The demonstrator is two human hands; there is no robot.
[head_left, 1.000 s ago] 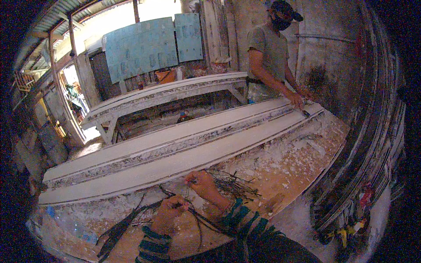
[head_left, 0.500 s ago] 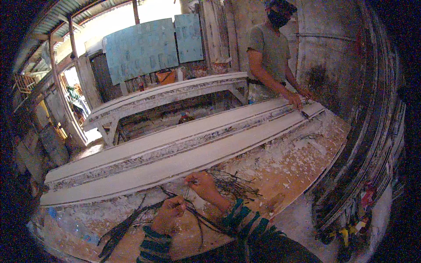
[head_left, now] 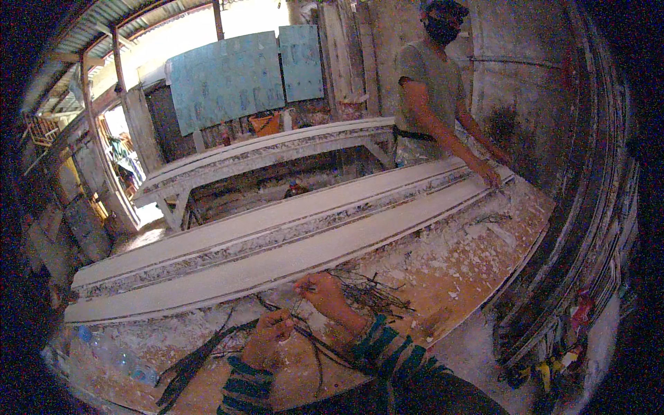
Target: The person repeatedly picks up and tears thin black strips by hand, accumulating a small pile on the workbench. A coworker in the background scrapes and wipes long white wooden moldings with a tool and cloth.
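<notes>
My left hand [head_left: 270, 337] is closed, its fingertips pinched on a thin dark strand. Just beyond it to the right, my right hand [head_left: 324, 296] is closed too, pinching the same thin strand, which runs between the two hands. Below them lies a bundle of long dark fibre strips [head_left: 197, 353], partly under my left wrist and stretching right beneath my right forearm. Beside my right hand spreads a loose pile of short dark strips [head_left: 373, 294]. The strand's ends are too small to make out.
Two long white plaster strips, the nearer plaster strip [head_left: 277, 266] among them, cross the worktable [head_left: 477, 277], strewn with white crumbs. A clear plastic bottle [head_left: 117, 356] lies at left. Another person [head_left: 436, 90] leans over the far right end. Behind stands a white bench [head_left: 290, 146].
The other person's near hand has moved right along the end of the white strips. My hands have hardly moved and keep their pinch.
</notes>
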